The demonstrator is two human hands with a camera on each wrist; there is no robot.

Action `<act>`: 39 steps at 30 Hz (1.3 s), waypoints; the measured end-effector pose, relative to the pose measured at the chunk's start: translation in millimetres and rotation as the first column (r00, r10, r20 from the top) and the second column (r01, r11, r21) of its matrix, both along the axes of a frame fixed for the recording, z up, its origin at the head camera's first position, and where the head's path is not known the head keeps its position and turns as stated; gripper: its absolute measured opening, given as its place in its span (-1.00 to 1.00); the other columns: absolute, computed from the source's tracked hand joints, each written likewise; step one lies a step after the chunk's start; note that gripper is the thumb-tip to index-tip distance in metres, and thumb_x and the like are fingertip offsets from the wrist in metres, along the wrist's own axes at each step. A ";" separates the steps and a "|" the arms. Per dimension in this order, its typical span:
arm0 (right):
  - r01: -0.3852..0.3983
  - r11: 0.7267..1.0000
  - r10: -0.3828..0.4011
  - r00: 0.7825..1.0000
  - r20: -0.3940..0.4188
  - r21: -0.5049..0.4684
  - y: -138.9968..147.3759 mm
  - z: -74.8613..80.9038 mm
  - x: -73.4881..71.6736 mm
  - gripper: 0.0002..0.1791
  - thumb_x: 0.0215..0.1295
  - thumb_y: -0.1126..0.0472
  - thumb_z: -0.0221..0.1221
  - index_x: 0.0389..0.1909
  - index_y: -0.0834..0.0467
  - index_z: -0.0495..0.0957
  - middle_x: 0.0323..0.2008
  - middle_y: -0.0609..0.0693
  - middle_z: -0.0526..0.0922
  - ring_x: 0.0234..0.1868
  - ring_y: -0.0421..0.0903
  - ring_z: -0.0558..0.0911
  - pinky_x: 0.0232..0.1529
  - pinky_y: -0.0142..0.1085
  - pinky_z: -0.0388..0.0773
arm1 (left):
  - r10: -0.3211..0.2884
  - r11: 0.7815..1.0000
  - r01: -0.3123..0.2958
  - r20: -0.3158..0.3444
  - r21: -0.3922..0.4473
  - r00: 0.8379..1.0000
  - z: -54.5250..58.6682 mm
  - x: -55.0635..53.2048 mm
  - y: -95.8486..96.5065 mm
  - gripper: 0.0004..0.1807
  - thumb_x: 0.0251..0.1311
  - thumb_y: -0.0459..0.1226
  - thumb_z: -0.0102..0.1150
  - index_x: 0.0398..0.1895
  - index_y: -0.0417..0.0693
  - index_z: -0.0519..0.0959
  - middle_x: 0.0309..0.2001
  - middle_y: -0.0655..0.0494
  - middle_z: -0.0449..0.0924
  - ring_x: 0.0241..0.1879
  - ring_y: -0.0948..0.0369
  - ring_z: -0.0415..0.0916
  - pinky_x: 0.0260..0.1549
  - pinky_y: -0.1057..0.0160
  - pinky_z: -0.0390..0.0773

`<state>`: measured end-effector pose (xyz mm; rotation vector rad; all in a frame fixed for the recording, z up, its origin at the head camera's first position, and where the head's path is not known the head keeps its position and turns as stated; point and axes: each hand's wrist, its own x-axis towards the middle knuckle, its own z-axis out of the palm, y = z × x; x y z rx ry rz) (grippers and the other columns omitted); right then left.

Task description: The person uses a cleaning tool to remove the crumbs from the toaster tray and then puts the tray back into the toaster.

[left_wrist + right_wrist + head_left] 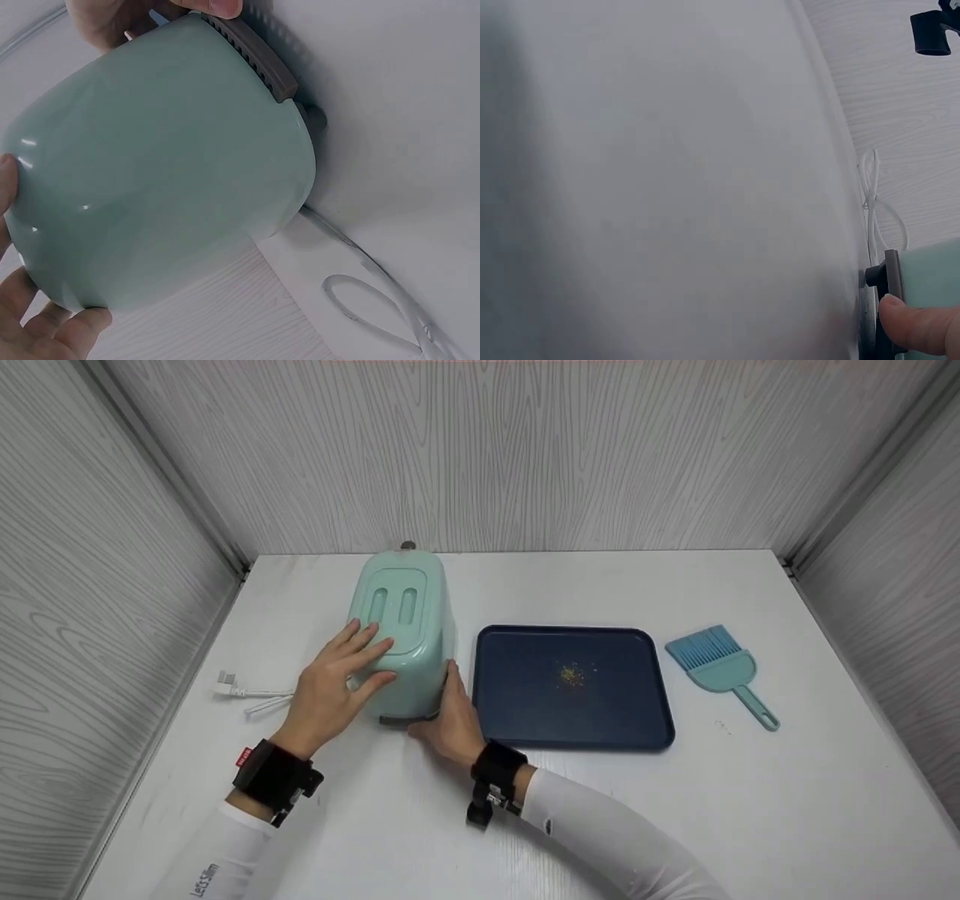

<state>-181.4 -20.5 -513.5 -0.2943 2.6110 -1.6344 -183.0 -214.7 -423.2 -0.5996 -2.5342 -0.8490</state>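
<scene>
A mint-green toaster (431, 682) with a closed lid (391, 634) stands left of the tray, its lid marked by two oblong recesses. My left hand (326, 701) rests on it, fingers spread over the lid and thumb against the near end. Low on the right side, my right hand (454, 727) grips the toaster near its dark base (255, 56). In the right wrist view, the right thumb (919, 326) presses on the dark base edge. The right hand's other fingers are mostly hidden behind the toaster's side.
A navy tray (525, 720) holds a small heap of crumbs (571, 675). Farther right lies a teal brush (705, 649) with a small dustpan (724, 675); a few crumbs lie below it. A white cord with plug (229, 686) trails left. Walls enclose the table (390, 825) on three sides.
</scene>
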 end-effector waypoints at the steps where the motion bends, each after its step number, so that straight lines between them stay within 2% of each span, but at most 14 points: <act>1: 0.004 1.000 -0.004 1.000 -0.004 -0.003 -0.4 -0.4 0.4 0.33 0.13 0.30 0.55 0.66 0.40 -0.24 0.65 0.36 0.07 0.65 0.23 0.22 0.67 0.04 0.28 | 0.000 1.000 0.000 0.000 0.001 1.000 -0.1 0.2 0.0 -0.44 0.20 -0.13 0.51 0.28 -0.04 0.68 0.44 -0.15 0.53 0.56 -0.18 0.32 0.49 -0.26 0.46; 7: 0.046 0.999 -0.046 0.999 -0.003 -0.010 -3.2 -1.2 1.5 0.26 0.14 0.33 0.53 0.66 0.38 -0.16 0.56 0.38 0.30 0.56 0.26 0.38 0.59 0.06 0.41 | -0.004 1.000 0.004 0.009 -0.005 1.000 0.8 0.4 -0.1 -0.44 0.20 -0.14 0.51 0.28 -0.04 0.68 0.44 -0.15 0.53 0.56 -0.18 0.32 0.49 -0.27 0.45; 17: 0.077 0.997 -0.077 0.997 -0.021 -0.008 -6.1 -3.3 1.7 0.26 0.11 0.33 0.55 0.66 0.37 -0.11 0.47 0.40 0.43 0.48 0.26 0.49 0.52 0.06 0.50 | -0.005 1.000 0.005 0.012 -0.015 1.000 1.4 -0.3 -0.2 -0.44 0.21 -0.13 0.50 0.28 -0.05 0.67 0.44 -0.14 0.52 0.56 -0.17 0.32 0.51 -0.25 0.44; 25: 0.073 0.997 -0.073 0.996 -0.044 0.003 -6.8 -4.5 3.2 0.25 0.14 0.32 0.54 0.66 0.40 -0.12 0.50 0.41 0.38 0.48 0.28 0.47 0.51 0.08 0.51 | -0.001 1.000 0.002 0.013 -0.010 1.000 1.8 1.0 1.2 -0.45 0.23 -0.14 0.49 0.29 -0.04 0.68 0.44 -0.16 0.53 0.56 -0.18 0.32 0.51 -0.26 0.44; 32: 0.094 0.996 -0.094 0.995 -0.032 0.004 -7.6 -3.5 1.7 0.28 0.11 0.33 0.55 0.66 0.41 -0.14 0.52 0.40 0.35 0.51 0.25 0.45 0.55 0.04 0.48 | -0.001 1.000 0.001 0.032 -0.008 0.999 2.6 0.5 1.6 -0.45 0.24 -0.13 0.48 0.30 -0.04 0.67 0.45 -0.15 0.51 0.58 -0.16 0.30 0.52 -0.26 0.43; 39: 0.111 0.994 -0.111 0.993 -0.043 0.005 -8.6 -4.4 1.2 0.24 0.11 0.35 0.54 0.65 0.43 -0.09 0.51 0.42 0.35 0.50 0.24 0.47 0.54 0.02 0.49 | -0.008 1.000 0.009 0.053 -0.006 0.999 4.6 1.9 1.0 -0.47 0.27 -0.14 0.47 0.29 -0.04 0.67 0.45 -0.16 0.51 0.59 -0.15 0.28 0.52 -0.26 0.42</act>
